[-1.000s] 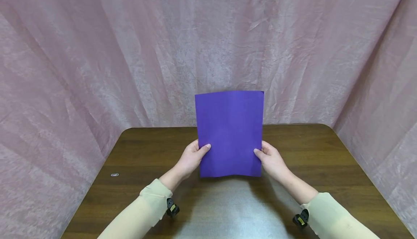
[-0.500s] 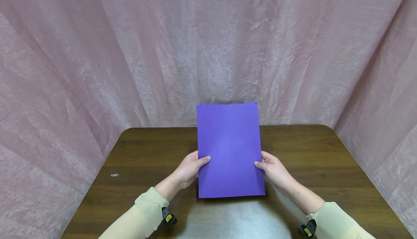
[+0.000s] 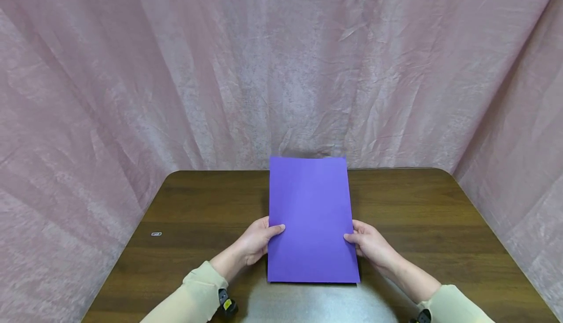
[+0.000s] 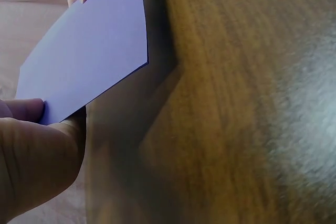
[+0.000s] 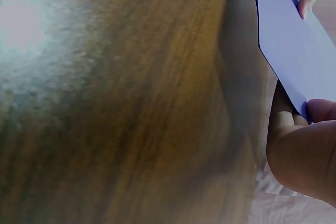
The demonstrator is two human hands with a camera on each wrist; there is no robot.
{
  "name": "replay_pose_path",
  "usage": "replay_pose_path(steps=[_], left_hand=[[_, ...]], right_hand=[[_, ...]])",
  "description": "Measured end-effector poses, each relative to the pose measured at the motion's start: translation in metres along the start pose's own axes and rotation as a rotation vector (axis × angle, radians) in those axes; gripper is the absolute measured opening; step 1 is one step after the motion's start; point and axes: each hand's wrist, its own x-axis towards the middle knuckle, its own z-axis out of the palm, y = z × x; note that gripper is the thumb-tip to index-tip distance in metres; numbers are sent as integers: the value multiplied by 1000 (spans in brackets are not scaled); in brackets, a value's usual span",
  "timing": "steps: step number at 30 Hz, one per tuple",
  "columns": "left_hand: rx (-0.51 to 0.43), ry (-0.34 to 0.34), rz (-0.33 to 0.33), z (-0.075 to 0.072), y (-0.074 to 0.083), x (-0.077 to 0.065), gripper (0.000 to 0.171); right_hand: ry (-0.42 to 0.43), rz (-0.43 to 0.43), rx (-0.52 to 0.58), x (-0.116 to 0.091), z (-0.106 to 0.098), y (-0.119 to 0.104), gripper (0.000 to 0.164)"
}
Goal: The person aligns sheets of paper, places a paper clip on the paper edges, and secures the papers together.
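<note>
A flat purple sheet of paper (image 3: 310,215) is held upright-long between both hands, just above the table in the head view. My left hand (image 3: 255,240) pinches its left edge, thumb on the front face and fingers behind. On the opposite edge my right hand (image 3: 371,245) grips the same way. In the left wrist view the sheet (image 4: 89,51) slants over its own shadow, with the left thumb (image 4: 26,109) on its surface. The right wrist view shows the sheet (image 5: 294,40) at the upper right, the right thumb (image 5: 321,110) pressed on it.
A small paper clip (image 3: 156,234) lies on the left part of the brown wooden table (image 3: 211,201). Pink curtains (image 3: 264,59) hang behind the table and along its sides. Bright glare marks the table's near middle.
Both hands have brought the purple sheet down and closer to the person. It has tilted flatter, and its earlier slight bend has smoothed out. The paper clip stays put.
</note>
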Motion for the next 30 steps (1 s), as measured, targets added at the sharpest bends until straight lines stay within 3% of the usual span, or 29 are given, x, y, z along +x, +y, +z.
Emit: replay_pose_path(steps=[14,21,30], left_hand=[[0,3,-15,1,-9,-1,24],[-7,7,-20,2,-7,-1,27],[-3,-15,-8,3,-3,-2,32]], right_hand=[[-5,4,23,-4,0,10,47],[25,3,17,-2,-4,0,44],[25,-66,272,23,-17,-26,17]])
